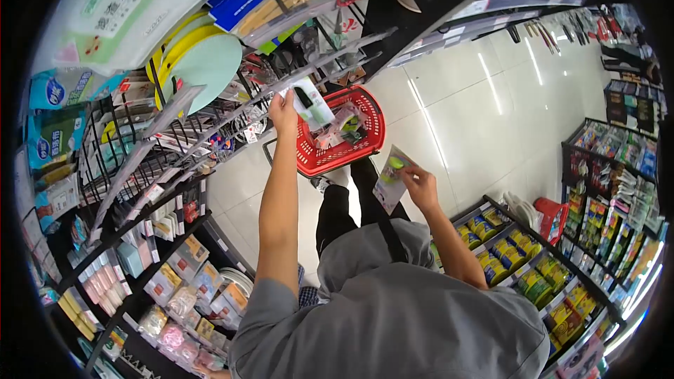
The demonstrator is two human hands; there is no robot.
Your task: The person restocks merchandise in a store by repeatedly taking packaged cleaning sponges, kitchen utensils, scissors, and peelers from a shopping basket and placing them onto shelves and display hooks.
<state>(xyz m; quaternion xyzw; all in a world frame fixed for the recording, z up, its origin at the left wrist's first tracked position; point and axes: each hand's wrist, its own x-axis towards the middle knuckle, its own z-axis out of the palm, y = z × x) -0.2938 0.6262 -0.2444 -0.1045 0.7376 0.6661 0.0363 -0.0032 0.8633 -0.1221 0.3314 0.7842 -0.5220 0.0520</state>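
My left hand [283,111] grips the edge of a white packaged card [319,114] with a dark, long item on it. That card is held over the near left part of a red shopping basket [378,114], which has a perforated rim. Inside the basket lie several small packages [349,126], partly hidden by the card. Lower and to the right, my right hand [420,186] pinches a flat packet [388,186] with a bright green item showing at its top. This packet is beside the basket, above my leg. What exactly either package contains is too small to tell.
On the left, shelf racks with wire hooks [133,130] and round pale green boards [203,70] rise close to my left arm. A low bin of yellow packages [516,249] stands at my right. Tiled floor [456,112] stretches ahead, with a person [632,52] far right.
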